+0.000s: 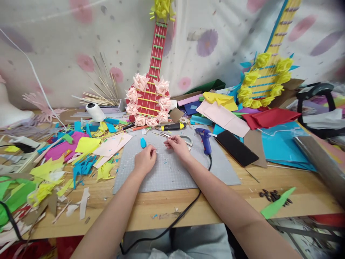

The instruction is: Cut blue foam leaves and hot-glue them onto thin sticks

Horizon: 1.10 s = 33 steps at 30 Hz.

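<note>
Two bare forearms reach from the near edge across a wooden table [99, 198]. Near right, a green paper strip [280, 202] lies over small dark beads. A black cord [200, 192] runs from the near edge to a blue glue gun [205, 139] on a grey cutting mat [161, 176]. Over the mat, the left hand [145, 159] curls into a loose fist; whether it holds anything cannot be told. The right hand [178, 146] has thumb and fingertips close together; whether something is pinched there cannot be told. A small blue paper piece [143, 143] lies on the mat, just far of the left hand. Scissors [186, 139] lie just beyond the right hand. Paper scraps [87, 145] crowd the left; a black phone [237, 147] rests right of the mat. Farther back stand a red guitar [148, 102] with pink paper flowers and, right, a yellow guitar [262, 84].
</note>
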Motion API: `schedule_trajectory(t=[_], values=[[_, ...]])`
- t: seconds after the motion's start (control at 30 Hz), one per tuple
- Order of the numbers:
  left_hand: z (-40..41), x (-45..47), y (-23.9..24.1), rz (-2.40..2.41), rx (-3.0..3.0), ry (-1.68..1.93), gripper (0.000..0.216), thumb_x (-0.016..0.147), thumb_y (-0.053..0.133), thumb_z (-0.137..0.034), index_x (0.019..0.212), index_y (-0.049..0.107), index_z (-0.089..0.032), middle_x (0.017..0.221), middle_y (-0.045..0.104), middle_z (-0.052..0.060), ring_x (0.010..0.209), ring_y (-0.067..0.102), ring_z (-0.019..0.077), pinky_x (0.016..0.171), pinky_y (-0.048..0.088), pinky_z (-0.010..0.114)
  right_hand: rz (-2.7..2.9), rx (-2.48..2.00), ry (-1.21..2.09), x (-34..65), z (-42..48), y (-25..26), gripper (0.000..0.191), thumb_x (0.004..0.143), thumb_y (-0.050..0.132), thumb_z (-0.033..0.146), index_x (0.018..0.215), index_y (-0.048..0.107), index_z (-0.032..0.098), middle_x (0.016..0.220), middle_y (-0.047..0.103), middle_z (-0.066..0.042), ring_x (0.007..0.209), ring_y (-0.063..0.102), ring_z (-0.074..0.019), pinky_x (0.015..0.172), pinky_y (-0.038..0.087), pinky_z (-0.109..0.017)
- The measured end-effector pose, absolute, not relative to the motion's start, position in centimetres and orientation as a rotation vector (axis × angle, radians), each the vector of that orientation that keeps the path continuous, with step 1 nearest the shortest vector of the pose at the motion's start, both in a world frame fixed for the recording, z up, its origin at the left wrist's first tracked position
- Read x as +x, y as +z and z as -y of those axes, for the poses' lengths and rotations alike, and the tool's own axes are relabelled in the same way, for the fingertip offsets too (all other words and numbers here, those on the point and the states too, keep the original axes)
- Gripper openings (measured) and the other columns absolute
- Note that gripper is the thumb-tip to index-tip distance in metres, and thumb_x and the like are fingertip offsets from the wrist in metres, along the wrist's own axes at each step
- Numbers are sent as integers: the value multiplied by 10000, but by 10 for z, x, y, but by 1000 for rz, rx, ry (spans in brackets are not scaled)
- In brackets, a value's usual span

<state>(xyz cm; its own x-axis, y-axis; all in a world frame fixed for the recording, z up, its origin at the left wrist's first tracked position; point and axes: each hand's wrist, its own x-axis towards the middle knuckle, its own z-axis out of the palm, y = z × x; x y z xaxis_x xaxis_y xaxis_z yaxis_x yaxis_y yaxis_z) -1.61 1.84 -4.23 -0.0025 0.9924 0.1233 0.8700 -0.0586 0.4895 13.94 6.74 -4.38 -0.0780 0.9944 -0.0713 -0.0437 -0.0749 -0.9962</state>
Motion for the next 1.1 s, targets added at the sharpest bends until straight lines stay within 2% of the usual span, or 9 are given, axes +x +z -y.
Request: schedule_trajectory(t=[0.1,0.23,0.4,0.6,0.7,0.9,1.1], values=[[-16,-16,-38,-2007,2016,584,210,836,366,-347,840,541,-231,773,633,-1,674,564,145,566,306,249,1025,-1135,1375,137,-66,-47,142,715,580,277,719,486,171,662,646,-7,560,581,-78,554,478,-212],[-15,-19,-36,-2011,2008,600,202,832,380,-351,828,547,-237,750,627,-12,661,556,137,553,289,247,948,-1100,1313,140,-66,-46,138,715,576,237,738,449,187,603,634,30,532,583,-75,525,479,-199],[-19,-30,-40,-2124,1962,813,189,809,429,-363,805,563,-229,719,595,-2,650,528,147,576,323,261,892,-1087,1240,142,-68,-46,183,731,533,186,809,370,210,582,630,61,502,577,-73,497,470,-189],[-24,-37,-48,-2113,2117,1133,127,798,451,-274,775,546,-193,764,562,50,778,500,195,718,380,311,864,-1114,1228,143,-70,-48,237,726,537,164,826,328,211,580,632,64,499,582,-76,516,481,-201],[-24,-36,-51,-2099,2166,1263,120,790,466,-265,838,538,-181,849,567,74,855,492,216,773,383,335,857,-1129,1225,144,-71,-49,244,725,543,173,819,320,210,589,634,57,498,582,-78,522,482,-206],[-25,-33,-54,-1986,2247,1311,152,778,455,-203,923,493,-175,912,562,93,909,483,226,820,382,359,917,-1188,1181,145,-71,-52,233,726,536,198,810,319,211,591,623,56,500,563,-77,515,459,-202],[-23,-35,-54,-1957,2224,1283,321,595,413,7,830,465,-205,889,529,73,917,475,231,824,387,365,1100,-1275,1086,146,-71,-56,194,746,498,238,875,357,205,587,589,63,516,526,-84,523,415,-202]])
